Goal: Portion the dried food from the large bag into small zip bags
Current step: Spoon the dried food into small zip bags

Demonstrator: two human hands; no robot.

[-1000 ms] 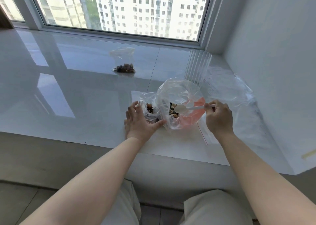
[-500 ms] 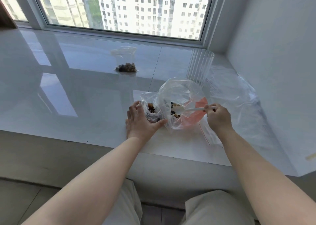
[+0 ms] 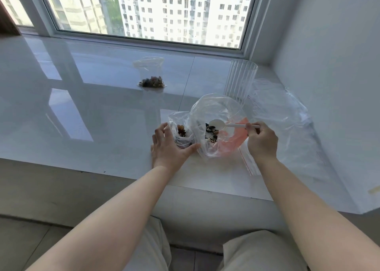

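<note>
A large clear bag (image 3: 218,110) with an orange patch stands open on the white sill, dark dried food (image 3: 211,133) at its bottom. My right hand (image 3: 262,140) pinches the handle of a white plastic spoon (image 3: 218,124), whose bowl is inside the bag just above the food. Left of it stands a small clear zip bag (image 3: 180,128) with a little dried food inside. My left hand (image 3: 169,146) cups that small bag, fingers on its left side and thumb stretched under it toward the large bag.
A filled small zip bag (image 3: 151,79) lies farther back on the sill (image 3: 82,106). A clear ribbed cup (image 3: 240,81) stands behind the large bag. Empty zip bags (image 3: 287,126) lie at the right by the wall. The sill's front edge runs just below my wrists.
The spoon has stayed inside the large bag with its bowl lifted slightly above the food. My left hand keeps its hold on the small bag.
</note>
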